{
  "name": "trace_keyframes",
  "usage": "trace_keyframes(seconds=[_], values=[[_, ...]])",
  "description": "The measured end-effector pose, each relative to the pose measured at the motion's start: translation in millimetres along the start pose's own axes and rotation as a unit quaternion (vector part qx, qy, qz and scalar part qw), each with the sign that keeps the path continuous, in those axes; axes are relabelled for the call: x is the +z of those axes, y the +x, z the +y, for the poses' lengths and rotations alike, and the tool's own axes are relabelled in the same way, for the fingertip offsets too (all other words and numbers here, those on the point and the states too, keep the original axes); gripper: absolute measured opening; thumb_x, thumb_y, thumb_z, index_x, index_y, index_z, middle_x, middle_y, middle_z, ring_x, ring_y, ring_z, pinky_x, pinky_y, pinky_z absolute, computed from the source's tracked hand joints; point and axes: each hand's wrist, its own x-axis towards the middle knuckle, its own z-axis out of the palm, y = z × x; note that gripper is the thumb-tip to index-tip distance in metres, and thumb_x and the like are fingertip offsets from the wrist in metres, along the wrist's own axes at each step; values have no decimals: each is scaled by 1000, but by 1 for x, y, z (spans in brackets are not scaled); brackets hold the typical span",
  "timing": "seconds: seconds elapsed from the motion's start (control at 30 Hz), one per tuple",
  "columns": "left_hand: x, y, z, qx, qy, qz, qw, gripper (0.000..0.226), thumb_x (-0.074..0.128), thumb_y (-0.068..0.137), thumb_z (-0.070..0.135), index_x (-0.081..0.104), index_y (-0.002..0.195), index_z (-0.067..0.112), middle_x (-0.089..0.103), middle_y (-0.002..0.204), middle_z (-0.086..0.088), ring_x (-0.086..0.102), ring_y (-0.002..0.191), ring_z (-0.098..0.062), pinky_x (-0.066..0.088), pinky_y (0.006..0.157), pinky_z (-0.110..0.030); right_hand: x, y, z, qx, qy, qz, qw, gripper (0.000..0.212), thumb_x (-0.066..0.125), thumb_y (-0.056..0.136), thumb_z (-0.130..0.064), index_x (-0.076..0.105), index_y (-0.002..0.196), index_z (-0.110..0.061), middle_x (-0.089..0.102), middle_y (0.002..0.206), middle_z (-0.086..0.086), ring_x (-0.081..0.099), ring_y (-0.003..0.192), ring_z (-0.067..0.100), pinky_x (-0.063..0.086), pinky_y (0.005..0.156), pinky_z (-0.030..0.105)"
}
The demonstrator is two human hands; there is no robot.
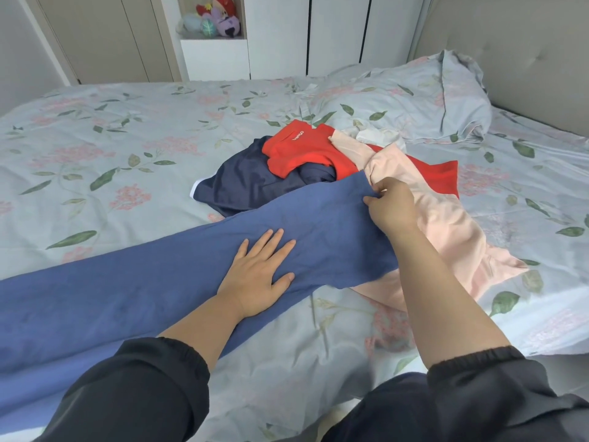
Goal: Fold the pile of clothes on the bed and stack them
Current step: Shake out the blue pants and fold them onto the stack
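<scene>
A long blue garment (143, 282) lies stretched across the bed from the near left edge toward the middle. My left hand (259, 272) presses flat on it with fingers spread. My right hand (390, 207) pinches the garment's far end at its upper corner. Behind that end sits the pile: a navy piece with white trim (251, 183), a red garment with white lettering (299, 148), a pale pink garment (446, 224) spreading to the right, and a bit of white cloth (379, 135) at the back.
The bed wears a light blue floral sheet (127, 138). A matching pillow (430, 97) lies at the back right against a grey padded headboard (526, 52). Wardrobe doors and a niche with plush toys (216, 17) stand beyond the bed.
</scene>
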Motion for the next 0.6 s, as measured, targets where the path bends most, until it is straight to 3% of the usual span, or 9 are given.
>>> trace_keyframes(seconds=[0.07, 0.17, 0.3, 0.37, 0.47, 0.53, 0.6], values=[[-5, -2, 0, 17, -6, -11, 1000, 62, 25, 97, 51, -7, 148, 38, -16, 157, 12, -17, 143, -6, -7, 118, -41, 4, -4, -6, -23, -6, 37, 999, 16, 50, 88, -5, 59, 101, -5, 59, 89, 8, 51, 81, 25, 36, 68, 28], [-18, -5, 0, 65, -87, -19, 994, 59, 31, 99, 45, -8, 144, 42, -11, 155, 18, -13, 142, 3, -7, 117, -29, -6, 1, -16, -61, -50, 101, 992, 14, 46, 89, -6, 58, 92, -2, 63, 89, 15, 54, 81, 33, 34, 65, 30], [-41, 4, 2, 4, -315, 3, 949, 43, 30, 102, 35, 27, 145, 40, 23, 146, 30, 16, 136, 13, 12, 113, -15, -29, 31, -18, -33, -158, 91, 983, 12, 50, 89, -10, 58, 90, -2, 64, 97, 22, 58, 91, 39, 36, 66, 32], [-44, 12, 1, -15, -267, -9, 964, 43, 25, 103, 35, 28, 146, 36, 21, 152, 21, 13, 142, 3, 9, 117, -24, -32, 39, -12, -3, -201, 91, 975, 16, 50, 89, -8, 59, 100, -1, 63, 105, 23, 59, 99, 41, 41, 70, 34], [-30, 15, -4, -21, -34, -94, 995, 52, 17, 101, 46, 4, 151, 35, -8, 159, 11, -13, 145, -7, -6, 117, -45, -21, 32, 0, 10, -238, 64, 969, 24, 44, 91, -4, 54, 112, -1, 59, 114, 23, 56, 106, 41, 42, 77, 38], [-17, 14, -4, -18, 59, -94, 994, 56, 16, 100, 50, -5, 150, 35, -17, 158, 8, -20, 143, -11, -9, 115, -49, -12, 23, 2, 0, -248, 80, 965, 29, 42, 90, -2, 47, 119, -1, 54, 120, 22, 54, 108, 42, 38, 75, 40], [-13, 12, -5, -28, 72, -67, 995, 57, 16, 100, 50, -4, 150, 35, -18, 158, 6, -22, 143, -13, -9, 114, -50, -2, 11, -4, -47, -255, 142, 955, 42, 44, 87, -2, 40, 129, -3, 45, 130, 21, 48, 112, 40, 37, 80, 43]])
